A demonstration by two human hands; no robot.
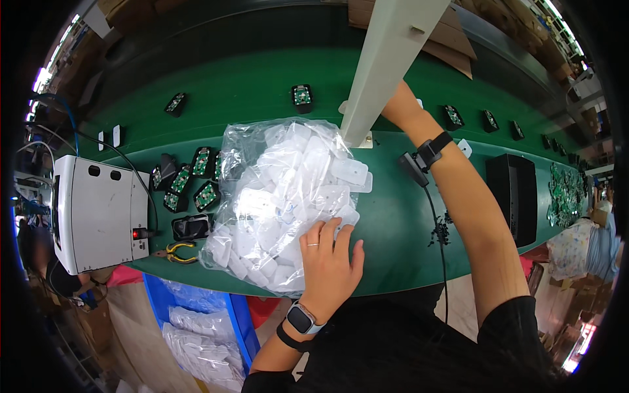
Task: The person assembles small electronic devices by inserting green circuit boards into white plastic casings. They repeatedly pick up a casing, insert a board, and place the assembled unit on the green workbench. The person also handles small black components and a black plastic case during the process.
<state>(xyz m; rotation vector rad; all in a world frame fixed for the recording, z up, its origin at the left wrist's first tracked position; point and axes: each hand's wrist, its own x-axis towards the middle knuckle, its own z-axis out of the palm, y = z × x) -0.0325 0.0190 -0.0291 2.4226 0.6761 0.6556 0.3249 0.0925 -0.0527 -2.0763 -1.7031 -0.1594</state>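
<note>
A clear plastic bag [223, 262] full of flat white plastic covers [262, 208] lies at the middle of the green table. My left hand [332, 259] rests on the bag's near right side, fingers stretched and apart, touching the covers at its edge. A few covers [350, 171] stick out on the right of the bag. My right hand [401, 108] reaches far over the table to the green conveyor belt. The beige post hides its fingers, so whether it holds anything does not show. White pieces peek out on both sides of the post near this hand.
A beige post [386, 59] rises from the table's far edge. Several black housings with circuit boards [301, 95] sit on the belt, more left of the bag. A white machine [98, 213], yellow-handled pliers [181, 253], a black box [511, 200] and a blue bin [157, 304] are around.
</note>
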